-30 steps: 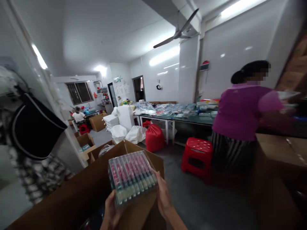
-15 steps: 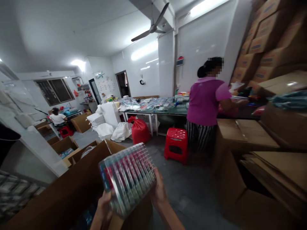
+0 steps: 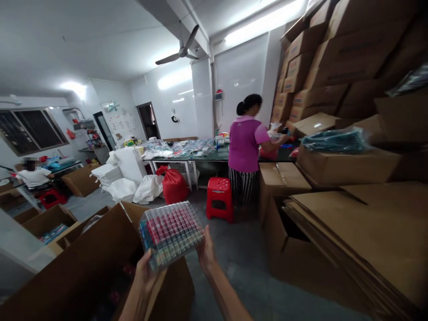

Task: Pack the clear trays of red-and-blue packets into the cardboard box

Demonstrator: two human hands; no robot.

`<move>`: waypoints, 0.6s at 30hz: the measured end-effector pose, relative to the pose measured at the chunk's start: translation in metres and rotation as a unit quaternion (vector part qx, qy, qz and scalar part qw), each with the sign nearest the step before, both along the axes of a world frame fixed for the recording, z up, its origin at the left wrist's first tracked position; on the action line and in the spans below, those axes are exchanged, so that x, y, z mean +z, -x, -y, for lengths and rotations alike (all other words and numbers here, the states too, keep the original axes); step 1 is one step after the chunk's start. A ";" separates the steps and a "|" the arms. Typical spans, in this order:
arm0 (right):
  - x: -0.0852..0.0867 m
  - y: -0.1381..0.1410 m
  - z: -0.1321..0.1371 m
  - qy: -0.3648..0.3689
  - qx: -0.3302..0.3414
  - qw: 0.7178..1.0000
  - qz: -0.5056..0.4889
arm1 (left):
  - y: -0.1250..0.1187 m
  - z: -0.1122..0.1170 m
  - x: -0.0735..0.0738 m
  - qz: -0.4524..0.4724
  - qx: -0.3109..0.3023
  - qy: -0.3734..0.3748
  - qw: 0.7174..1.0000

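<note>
Over a brown cardboard box (image 3: 67, 267): a clear plastic case of red tubes (image 3: 171, 234)
Left hand (image 3: 145, 272): clamped on the case's lower corner
Right hand (image 3: 206, 249): clamped on the case's other side

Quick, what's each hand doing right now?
Left hand: holding a clear plastic pack of tubes.
Right hand: holding the same pack's other side.

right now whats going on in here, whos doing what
The person wearing the camera holds a clear plastic case of slim red-banded tubes between their left hand and right hand, above an open cardboard carton. Further back, a co-worker in a magenta shirt stands with arms reaching forward at a long table, next to a red plastic stool. Another person sits at the far left.
</note>
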State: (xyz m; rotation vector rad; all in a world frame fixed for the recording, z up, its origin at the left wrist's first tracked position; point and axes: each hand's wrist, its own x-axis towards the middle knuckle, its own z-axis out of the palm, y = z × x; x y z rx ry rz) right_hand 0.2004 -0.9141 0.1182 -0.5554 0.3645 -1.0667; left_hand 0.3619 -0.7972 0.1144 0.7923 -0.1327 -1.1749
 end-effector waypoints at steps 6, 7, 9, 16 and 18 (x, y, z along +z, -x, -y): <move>-0.007 0.011 0.002 -0.012 0.005 1.000 -0.024 | 0.006 0.009 -0.009 -0.021 -0.005 0.005 1.000; -0.010 0.009 0.001 -0.012 0.016 0.999 -0.032 | 0.006 0.007 -0.009 -0.019 -0.005 0.012 1.000; -0.016 0.002 -0.001 -0.017 0.033 0.998 -0.055 | 0.004 0.000 -0.009 -0.012 -0.007 0.036 0.999; 0.003 -0.098 -0.007 0.091 0.145 0.982 -0.083 | -0.063 -0.054 0.011 0.048 0.121 0.073 0.989; 0.020 -0.143 -0.016 0.122 0.183 0.973 -0.071 | -0.094 -0.076 0.021 0.050 0.172 0.076 0.981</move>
